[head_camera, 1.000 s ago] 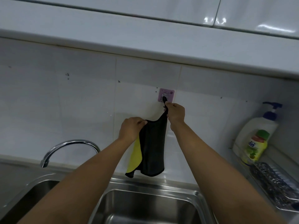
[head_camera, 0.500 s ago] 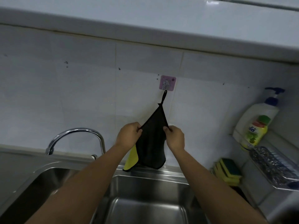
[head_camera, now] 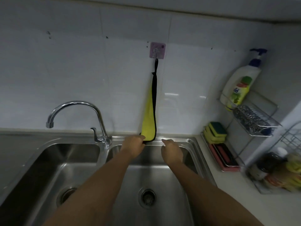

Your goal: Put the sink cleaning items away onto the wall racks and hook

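A black and yellow cloth hangs by its loop from the pink wall hook above the sink. My left hand pinches the cloth's bottom corner. My right hand hovers just right of the cloth, apart from it, with fingers loosely curled and nothing in them. On the right wall, a clear rack holds a white soap bottle and a steel scourer. Lower down, green and yellow sponges sit in a wire rack.
A double steel sink lies below my arms, with a chrome tap between the basins. At the far right, a wire basket holds blurred bottles and yellow items on the counter.
Both hands slid down the hanging cloth to its bottom edge. My right hand let go of it. The cloth now hangs narrow with its yellow side showing, and my view has tilted down.
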`<control>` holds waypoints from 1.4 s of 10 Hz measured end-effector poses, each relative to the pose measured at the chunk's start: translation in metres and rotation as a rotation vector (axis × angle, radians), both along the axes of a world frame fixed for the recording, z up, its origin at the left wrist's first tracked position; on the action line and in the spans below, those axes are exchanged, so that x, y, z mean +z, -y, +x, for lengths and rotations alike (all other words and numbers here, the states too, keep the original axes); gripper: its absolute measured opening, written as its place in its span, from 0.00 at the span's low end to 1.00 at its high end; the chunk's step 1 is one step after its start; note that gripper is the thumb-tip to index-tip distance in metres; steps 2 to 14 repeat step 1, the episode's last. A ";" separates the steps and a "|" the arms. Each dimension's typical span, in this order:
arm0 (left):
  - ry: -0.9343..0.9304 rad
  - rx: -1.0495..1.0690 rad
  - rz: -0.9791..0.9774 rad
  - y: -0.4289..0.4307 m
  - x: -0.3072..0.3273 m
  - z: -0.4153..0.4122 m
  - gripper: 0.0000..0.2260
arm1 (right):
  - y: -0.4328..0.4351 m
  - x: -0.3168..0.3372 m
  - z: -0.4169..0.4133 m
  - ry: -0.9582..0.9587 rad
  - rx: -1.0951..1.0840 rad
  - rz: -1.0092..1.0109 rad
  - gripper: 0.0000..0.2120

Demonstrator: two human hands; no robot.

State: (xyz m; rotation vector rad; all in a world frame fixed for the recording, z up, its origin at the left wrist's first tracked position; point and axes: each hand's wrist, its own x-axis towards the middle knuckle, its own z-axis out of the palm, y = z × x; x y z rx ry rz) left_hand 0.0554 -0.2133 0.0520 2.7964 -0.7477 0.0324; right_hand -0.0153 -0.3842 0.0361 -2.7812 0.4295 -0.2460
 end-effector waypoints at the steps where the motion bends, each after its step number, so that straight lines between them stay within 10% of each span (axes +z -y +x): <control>1: 0.058 0.018 0.124 0.001 -0.005 -0.015 0.20 | -0.006 -0.006 -0.007 -0.113 0.070 -0.057 0.24; 14: 0.058 0.018 0.124 0.001 -0.005 -0.015 0.20 | -0.006 -0.006 -0.007 -0.113 0.070 -0.057 0.24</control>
